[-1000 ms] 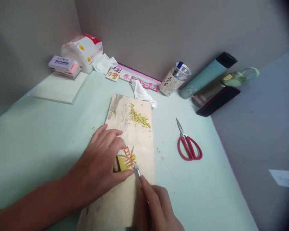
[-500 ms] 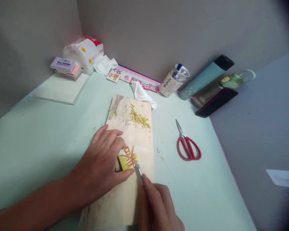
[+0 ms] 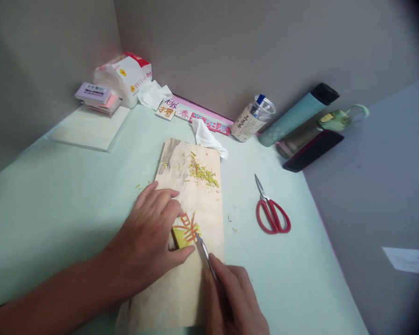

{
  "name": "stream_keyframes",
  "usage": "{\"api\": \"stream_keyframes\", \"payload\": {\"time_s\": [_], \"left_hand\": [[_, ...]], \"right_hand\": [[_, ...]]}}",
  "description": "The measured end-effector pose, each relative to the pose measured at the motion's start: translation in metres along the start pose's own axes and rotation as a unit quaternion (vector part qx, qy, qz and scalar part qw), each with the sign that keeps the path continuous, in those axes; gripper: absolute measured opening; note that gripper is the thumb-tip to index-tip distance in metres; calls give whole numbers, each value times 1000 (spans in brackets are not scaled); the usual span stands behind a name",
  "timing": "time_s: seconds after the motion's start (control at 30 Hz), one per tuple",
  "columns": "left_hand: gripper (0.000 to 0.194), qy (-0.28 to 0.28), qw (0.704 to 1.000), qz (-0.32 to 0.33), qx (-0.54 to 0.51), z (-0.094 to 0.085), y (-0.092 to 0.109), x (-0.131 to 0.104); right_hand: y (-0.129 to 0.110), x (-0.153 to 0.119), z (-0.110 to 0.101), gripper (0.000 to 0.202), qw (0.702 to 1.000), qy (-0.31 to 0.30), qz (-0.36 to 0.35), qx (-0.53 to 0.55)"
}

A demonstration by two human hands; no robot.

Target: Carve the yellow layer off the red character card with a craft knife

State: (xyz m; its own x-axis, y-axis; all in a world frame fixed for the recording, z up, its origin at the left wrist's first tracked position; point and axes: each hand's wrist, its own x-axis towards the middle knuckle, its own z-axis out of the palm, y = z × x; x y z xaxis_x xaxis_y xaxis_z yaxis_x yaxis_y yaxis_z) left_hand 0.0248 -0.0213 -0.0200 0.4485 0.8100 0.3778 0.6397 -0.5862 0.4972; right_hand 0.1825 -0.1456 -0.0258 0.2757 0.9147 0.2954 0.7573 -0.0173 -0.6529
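Note:
A small yellow carving block lies on a wooden board, its face bearing a character in orange and white. My left hand grips the block, with the thumb at its near edge and a fingertip at its far edge. In my right hand is a slim metal craft knife, held like a pen. The blade tip meets the block's right side, by the orange lines. Yellow shavings are heaped on the far part of the board.
Red-handled scissors lie right of the board. Behind it are a crumpled tissue, carved lettered blocks, a pen cup, a blue bottle and a phone. A tissue pack stands back left.
The knife and my right hand have shifted very slightly, the blade staying at the block's right side. My left hand keeps its hold; the whole view has moved a little.

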Motion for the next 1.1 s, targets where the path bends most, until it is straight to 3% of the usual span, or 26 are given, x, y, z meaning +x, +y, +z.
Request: {"api": "stream_keyframes", "payload": {"time_s": [0.13, 0.27, 0.4, 0.6, 0.73, 0.93, 1.1], "left_hand": [[33, 1, 1000, 0, -2, 0, -1, -1], [34, -5, 1000, 0, -9, -1, -3, -2], [32, 2, 1000, 8, -16, -1, -4, -3], [32, 6, 1000, 7, -29, -1, -2, -4], [29, 20, 999, 7, -31, -4, -1, -3], [24, 47, 998, 23, -40, -12, 2, -1], [30, 55, 997, 26, -55, -13, -2, -2]], "right_hand": [[7, 10, -9, 19, 997, 0, 53, 56], [20, 34, -39, 22, 989, 23, 137, 53], [19, 65, -54, 29, 977, -122, 144, 98], [-4, 105, -28, 24, 942, -264, 91, 187], [-10, 117, -15, 27, 900, -337, 152, 231], [-10, 120, -13, 35, 862, -361, 195, 298], [-4, 114, -10, 40, 807, -349, 275, 388]]}}
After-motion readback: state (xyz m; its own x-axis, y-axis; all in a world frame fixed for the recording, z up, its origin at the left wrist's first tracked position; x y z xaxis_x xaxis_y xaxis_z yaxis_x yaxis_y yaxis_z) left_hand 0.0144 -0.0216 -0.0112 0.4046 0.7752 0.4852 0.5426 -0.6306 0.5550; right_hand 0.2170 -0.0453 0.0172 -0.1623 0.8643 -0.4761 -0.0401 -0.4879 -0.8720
